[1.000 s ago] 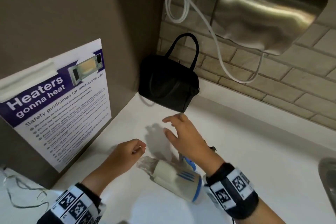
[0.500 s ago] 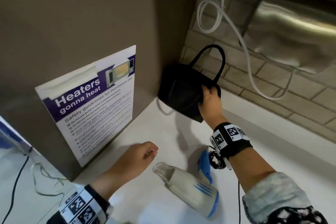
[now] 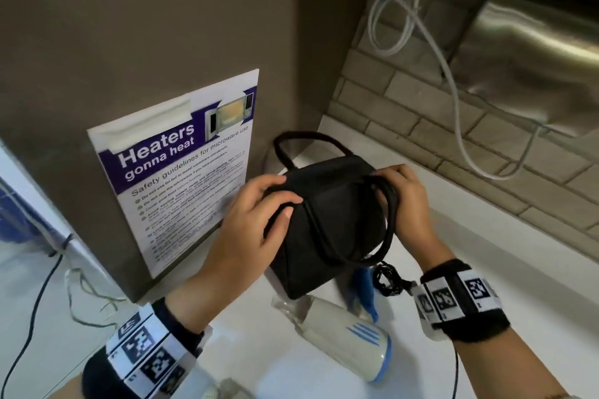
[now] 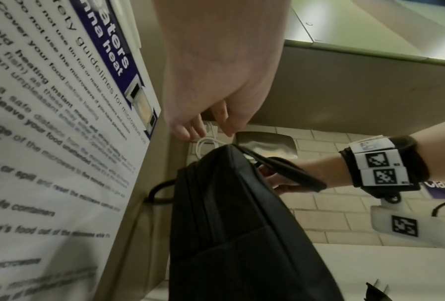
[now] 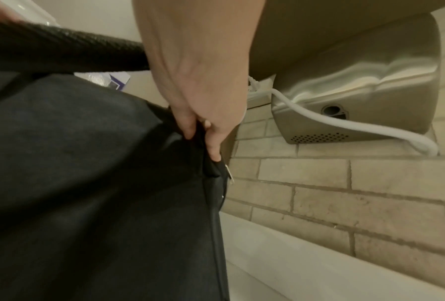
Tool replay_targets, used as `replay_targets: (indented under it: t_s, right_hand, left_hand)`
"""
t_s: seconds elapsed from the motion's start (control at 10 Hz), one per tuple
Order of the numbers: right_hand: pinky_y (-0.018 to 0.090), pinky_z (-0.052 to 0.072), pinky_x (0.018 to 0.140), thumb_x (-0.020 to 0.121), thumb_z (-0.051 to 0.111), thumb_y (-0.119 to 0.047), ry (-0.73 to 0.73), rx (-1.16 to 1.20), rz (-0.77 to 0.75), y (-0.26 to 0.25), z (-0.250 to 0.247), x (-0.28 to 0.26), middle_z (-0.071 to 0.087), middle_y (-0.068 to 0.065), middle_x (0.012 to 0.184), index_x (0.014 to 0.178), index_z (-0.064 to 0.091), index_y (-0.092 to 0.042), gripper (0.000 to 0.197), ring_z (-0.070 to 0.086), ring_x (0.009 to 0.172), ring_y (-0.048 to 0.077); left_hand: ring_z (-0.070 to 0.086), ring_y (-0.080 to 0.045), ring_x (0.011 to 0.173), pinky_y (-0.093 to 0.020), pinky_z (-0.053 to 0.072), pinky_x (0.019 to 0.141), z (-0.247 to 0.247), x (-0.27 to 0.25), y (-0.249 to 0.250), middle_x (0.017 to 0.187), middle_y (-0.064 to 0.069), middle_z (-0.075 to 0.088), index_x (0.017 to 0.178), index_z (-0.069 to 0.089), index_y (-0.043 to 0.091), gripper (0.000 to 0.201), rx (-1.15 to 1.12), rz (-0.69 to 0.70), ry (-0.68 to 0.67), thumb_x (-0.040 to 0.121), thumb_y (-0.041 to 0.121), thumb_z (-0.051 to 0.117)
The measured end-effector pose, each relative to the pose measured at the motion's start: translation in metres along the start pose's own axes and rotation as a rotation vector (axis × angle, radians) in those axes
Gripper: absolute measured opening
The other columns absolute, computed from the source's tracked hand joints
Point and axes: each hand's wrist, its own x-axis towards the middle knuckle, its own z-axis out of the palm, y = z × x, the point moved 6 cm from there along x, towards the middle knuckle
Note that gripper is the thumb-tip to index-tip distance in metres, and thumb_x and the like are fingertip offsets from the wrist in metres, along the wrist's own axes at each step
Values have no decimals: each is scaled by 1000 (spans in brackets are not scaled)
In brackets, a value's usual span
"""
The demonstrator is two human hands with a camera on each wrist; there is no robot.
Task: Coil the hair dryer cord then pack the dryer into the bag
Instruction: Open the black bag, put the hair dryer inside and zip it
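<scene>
Both hands on the bag [image 3: 337, 223] now: soft black fabric, boxy, with two rope-like handles, held over the white bench near its back left corner. Left hand [image 3: 256, 220] curls over one top end, right hand [image 3: 405, 207] pinches the other by the zip. The smooth cream-and-blue hair dryer [image 3: 350, 334] lies on the bench just below, cord [image 3: 387, 278] bundled beside it.
</scene>
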Motion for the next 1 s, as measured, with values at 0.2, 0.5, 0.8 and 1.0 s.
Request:
replay_targets:
  t_s: [0.2,0.5,0.8,1.0]
  right_hand:
    - [10,43,82,87,59,5,-61,403,144,0,34,-7,57,13,100,94,70,-2,15,60,86,7]
    - [36,48,95,80,65,-13,-67,641,182,2,47,-18,55,21,110,89,71,-21,14,59,106,34]
    - [40,45,104,98,43,-9,-124,659,560,23,60,-14,63,5,109,107,63,-16,23,59,110,21]
    - [28,48,80,99,34,-47,-497,695,768,28,96,-11,63,-3,107,120,55,-21,40,61,98,13]
  left_hand:
    - [42,-12,130,-40,44,102,0,-5,-32,138,3,44,120,58,28,31,34,-136,-58,92,36,48]
    - [58,2,63,-9,42,52,0,-11,-51,63,6,59,93,62,11,17,47,-353,-55,94,26,53]
    - [55,5,65,-5,41,58,-11,-10,-54,72,8,54,92,51,16,6,18,-400,-103,97,18,48]
    - [53,8,77,3,37,63,-7,-9,-62,82,16,57,107,60,15,16,-27,-476,-114,97,20,49]
